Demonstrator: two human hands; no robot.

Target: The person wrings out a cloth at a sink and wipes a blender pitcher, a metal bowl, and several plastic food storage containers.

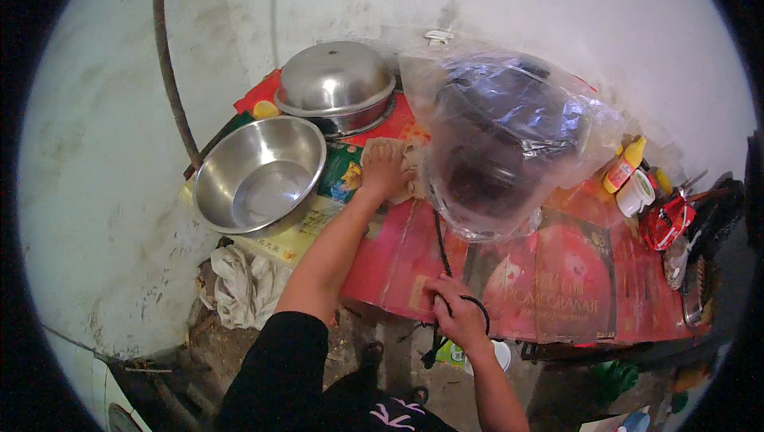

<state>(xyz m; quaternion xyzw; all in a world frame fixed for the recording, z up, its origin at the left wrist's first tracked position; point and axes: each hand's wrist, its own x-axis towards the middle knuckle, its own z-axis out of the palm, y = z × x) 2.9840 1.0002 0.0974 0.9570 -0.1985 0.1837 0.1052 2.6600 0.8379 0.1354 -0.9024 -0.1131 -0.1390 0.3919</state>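
Note:
My left hand (385, 166) holds a beige cloth (410, 157) down against the covered tabletop, knuckles up. My right hand (458, 311) grips a black electric cord (440, 235) near the front edge. One stretch of the cord loops out past the hand, and its plug end (428, 359) dangles below the edge. Upward, the cord runs to a dark, bulky object (507, 116) under a clear plastic bag (418, 89); the plastic blurs what it is. Left of my left hand, a wide stainless steel basin (259, 175) leans at a tilt.
Behind the basin stands a steel pot with a domed lid (334, 77). Flattened printed cardboard (555, 289) covers the table. At right are a yellow bottle (625, 164), a white tub (635, 193) and a red packet (667, 223). A pale cloth bundle (248, 283) lies below the basin.

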